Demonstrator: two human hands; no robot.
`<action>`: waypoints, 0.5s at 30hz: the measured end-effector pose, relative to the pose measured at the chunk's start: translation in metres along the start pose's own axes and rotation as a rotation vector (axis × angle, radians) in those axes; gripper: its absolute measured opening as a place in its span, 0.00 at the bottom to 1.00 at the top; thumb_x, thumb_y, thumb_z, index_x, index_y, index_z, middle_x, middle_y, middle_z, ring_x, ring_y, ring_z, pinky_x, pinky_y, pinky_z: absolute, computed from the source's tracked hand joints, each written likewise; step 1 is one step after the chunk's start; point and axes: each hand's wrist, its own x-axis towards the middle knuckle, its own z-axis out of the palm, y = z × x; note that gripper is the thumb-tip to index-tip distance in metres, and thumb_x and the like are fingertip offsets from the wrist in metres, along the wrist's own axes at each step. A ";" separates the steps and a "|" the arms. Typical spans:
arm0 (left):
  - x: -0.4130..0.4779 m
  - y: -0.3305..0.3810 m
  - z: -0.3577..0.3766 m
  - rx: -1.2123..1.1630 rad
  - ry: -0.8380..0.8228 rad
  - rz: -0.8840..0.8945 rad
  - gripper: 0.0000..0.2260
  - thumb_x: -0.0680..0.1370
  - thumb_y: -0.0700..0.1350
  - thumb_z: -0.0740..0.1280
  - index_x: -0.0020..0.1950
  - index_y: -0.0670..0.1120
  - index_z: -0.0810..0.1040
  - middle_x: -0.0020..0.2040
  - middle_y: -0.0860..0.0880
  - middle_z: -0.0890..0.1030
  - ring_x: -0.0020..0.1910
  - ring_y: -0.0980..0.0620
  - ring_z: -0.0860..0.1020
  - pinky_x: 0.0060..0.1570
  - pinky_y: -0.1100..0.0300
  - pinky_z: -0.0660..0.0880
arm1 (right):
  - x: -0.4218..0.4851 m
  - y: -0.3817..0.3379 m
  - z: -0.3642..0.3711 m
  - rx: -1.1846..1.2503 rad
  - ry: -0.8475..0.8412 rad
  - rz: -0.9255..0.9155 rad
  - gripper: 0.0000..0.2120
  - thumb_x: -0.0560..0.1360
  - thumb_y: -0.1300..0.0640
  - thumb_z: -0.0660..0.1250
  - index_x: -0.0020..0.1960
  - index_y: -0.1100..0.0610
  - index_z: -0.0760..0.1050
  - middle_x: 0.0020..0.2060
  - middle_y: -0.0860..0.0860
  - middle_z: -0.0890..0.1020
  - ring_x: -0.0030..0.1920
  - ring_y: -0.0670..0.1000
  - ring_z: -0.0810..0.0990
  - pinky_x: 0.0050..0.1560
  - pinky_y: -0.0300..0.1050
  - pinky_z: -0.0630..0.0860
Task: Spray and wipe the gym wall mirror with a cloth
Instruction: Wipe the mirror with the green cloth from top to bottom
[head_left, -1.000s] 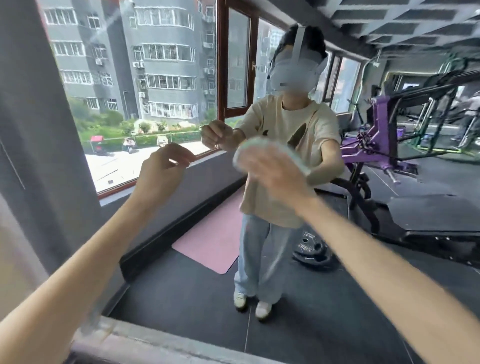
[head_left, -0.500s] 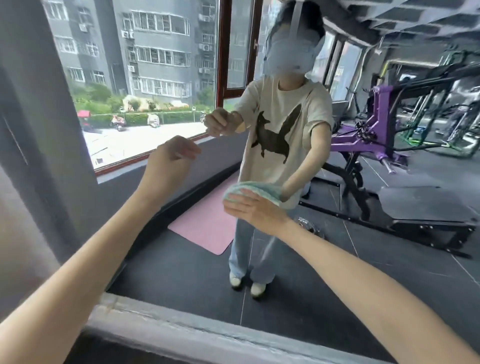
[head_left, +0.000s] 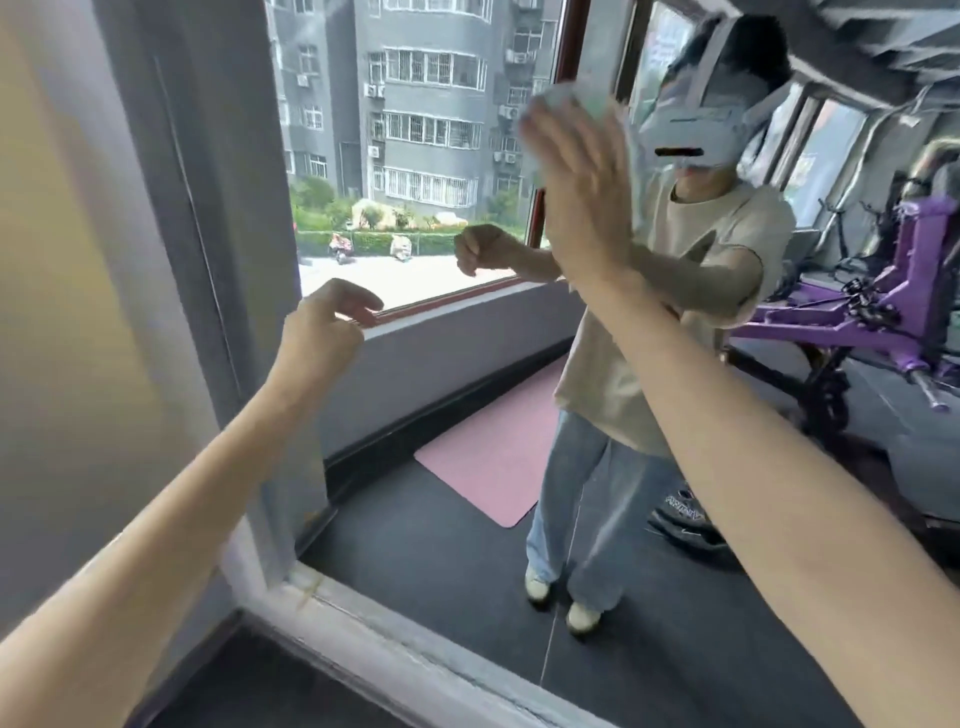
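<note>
Pale-green cloth (head_left: 566, 104) has swept from low on the wall mirror (head_left: 441, 545) up to head height, pressed under the flat, spread right hand (head_left: 582, 208). The left hand (head_left: 324, 327) stays curled, apparently empty. Wiping looks well under way.

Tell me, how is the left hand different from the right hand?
The left hand has its fingers curled, with nothing visible in them; the right hand has straight fingers pressing the blurry pale cloth on the mirror. The left hand sits lower, near the mirror's left edge; the right hand is up higher, further right. Both are bare and lifted toward the mirror.
</note>
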 end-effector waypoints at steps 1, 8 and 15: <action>0.002 -0.004 -0.005 0.010 0.013 -0.005 0.20 0.69 0.27 0.56 0.47 0.49 0.77 0.41 0.53 0.78 0.45 0.48 0.75 0.46 0.52 0.76 | -0.026 -0.019 0.009 0.085 -0.111 -0.110 0.22 0.74 0.72 0.60 0.65 0.58 0.76 0.65 0.54 0.77 0.68 0.56 0.71 0.75 0.50 0.51; -0.008 -0.036 -0.017 0.055 0.075 -0.037 0.19 0.71 0.28 0.55 0.47 0.49 0.77 0.42 0.54 0.77 0.42 0.51 0.74 0.40 0.58 0.72 | -0.225 -0.085 0.060 0.125 -0.852 -0.923 0.10 0.74 0.56 0.62 0.49 0.45 0.81 0.49 0.38 0.82 0.56 0.41 0.76 0.66 0.41 0.62; 0.029 -0.083 -0.053 0.039 0.121 -0.072 0.20 0.71 0.28 0.55 0.43 0.52 0.77 0.41 0.54 0.77 0.41 0.53 0.74 0.40 0.62 0.71 | -0.026 -0.133 0.112 0.006 -0.205 -0.687 0.21 0.82 0.61 0.50 0.75 0.59 0.61 0.72 0.53 0.69 0.76 0.54 0.58 0.74 0.41 0.34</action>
